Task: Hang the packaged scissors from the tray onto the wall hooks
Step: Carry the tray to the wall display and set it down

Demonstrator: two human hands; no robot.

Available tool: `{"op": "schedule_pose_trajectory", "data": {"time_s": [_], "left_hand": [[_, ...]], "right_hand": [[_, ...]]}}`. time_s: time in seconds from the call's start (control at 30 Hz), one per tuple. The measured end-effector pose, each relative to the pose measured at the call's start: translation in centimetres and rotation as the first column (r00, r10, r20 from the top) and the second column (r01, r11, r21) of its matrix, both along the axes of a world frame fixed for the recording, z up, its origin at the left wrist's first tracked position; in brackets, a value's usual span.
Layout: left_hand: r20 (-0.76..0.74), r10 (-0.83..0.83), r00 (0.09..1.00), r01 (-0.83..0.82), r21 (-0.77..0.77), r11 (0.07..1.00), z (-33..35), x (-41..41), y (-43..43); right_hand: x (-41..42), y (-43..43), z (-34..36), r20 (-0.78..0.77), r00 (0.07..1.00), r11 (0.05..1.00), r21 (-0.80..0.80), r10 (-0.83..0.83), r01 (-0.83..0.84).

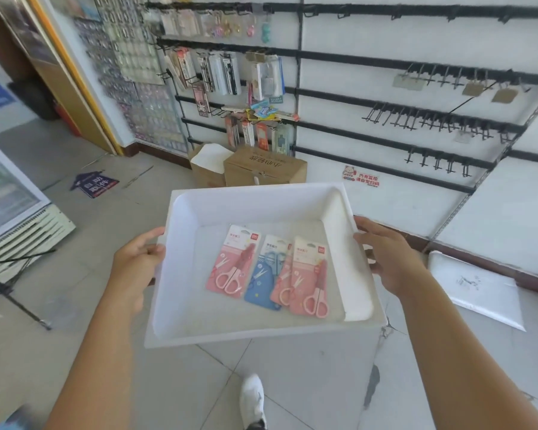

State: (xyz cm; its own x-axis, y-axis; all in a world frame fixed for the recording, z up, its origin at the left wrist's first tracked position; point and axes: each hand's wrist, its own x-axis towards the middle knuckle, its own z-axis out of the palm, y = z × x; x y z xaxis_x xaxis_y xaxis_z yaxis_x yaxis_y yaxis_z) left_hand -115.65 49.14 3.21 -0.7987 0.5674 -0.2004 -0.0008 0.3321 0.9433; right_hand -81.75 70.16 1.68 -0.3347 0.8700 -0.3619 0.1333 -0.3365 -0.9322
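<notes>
I hold a white plastic tray point(255, 203) in front of me above the floor. My left hand point(137, 259) grips its left rim and my right hand point(385, 256) grips its right rim. Several packaged scissors lie flat inside: a pink pack point(232, 262) on the left, a blue pack point(263, 274) in the middle, and a pink pack point(309, 274) on the right overlapping another pink one. Black wall hooks point(423, 119) stick out in rows from rails on the white wall ahead and to the right, most of them bare.
Cardboard boxes point(261, 167) stand on the floor under hooks filled with stationery point(224, 72). A white flat package point(475, 290) lies on the floor at the right. A glass-door cooler point(10, 193) and a tripod leg point(16, 302) are on the left. My white shoe point(252, 398) shows below.
</notes>
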Motion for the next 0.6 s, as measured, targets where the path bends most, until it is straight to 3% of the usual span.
{"op": "schedule_pose_trajectory", "data": {"time_s": [0.2, 0.47, 0.6], "left_hand": [[0.013, -0.011, 1.000, 0.011, -0.001, 1.000, -1.7, -9.1, 8.9], [-0.006, -0.084, 0.996, 0.083, -0.076, 0.994, -0.7, -21.2, 22.4], [0.056, -0.157, 0.986, 0.162, -0.098, 0.982, -0.9, -25.6, 27.9]], "right_hand": [[-8.0, 8.6, -0.4, 0.035, 0.996, 0.996, 0.002, 0.088, -0.088], [-19.6, 19.1, -0.1, 0.047, 0.999, 1.000, -0.006, -0.012, 0.012], [-23.2, 24.1, -1.0, 0.008, 0.999, 0.999, -0.013, -0.052, 0.052]]}}
